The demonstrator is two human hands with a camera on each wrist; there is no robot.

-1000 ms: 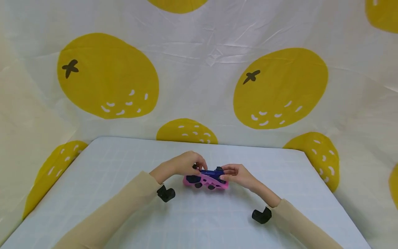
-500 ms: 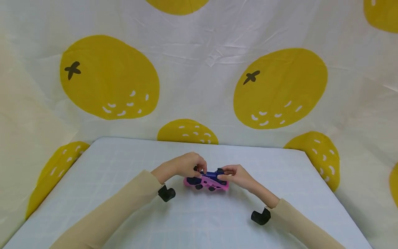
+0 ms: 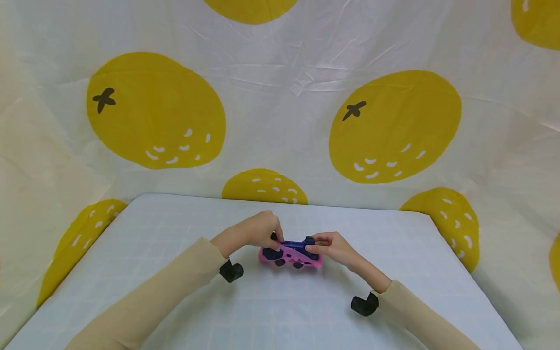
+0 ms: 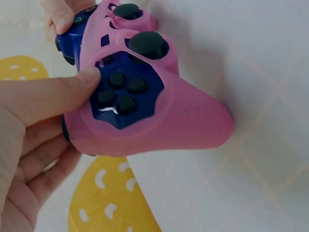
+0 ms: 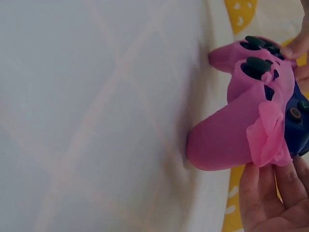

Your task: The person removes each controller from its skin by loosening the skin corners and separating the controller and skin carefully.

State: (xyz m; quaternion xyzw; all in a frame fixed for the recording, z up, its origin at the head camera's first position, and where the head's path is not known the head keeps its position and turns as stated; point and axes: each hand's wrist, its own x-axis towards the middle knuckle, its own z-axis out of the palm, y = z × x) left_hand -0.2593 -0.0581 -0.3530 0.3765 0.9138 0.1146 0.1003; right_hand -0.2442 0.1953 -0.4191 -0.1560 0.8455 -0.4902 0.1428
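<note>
A blue game controller point(image 3: 295, 245) with black buttons and thumbsticks sits partly inside a stretchy pink cover point(image 4: 198, 116), over the middle of the table. At its left end, my left hand point(image 3: 258, 230) pinches it, with the thumb point(image 4: 84, 81) beside the direction buttons and the other fingers behind. My right hand point(image 3: 334, 247) grips the right end, thumb on the bare blue body. There the cover is bunched into a folded flap point(image 5: 264, 133), and part of the blue casing point(image 5: 295, 121) with its round buttons sticks out. Both thumbsticks poke through holes in the pink cover.
A pale checked cloth covers the table point(image 3: 262, 311). Behind it hangs a white sheet point(image 3: 280, 116) printed with large yellow fruit. Black wrist cameras are strapped below the left cuff point(image 3: 205, 257) and the right cuff point(image 3: 393, 294).
My left hand's fingers have drawn back slightly to the left along the controller's top edge. My right thumb has slid a little inward on the blue casing. The controller has hardly moved.
</note>
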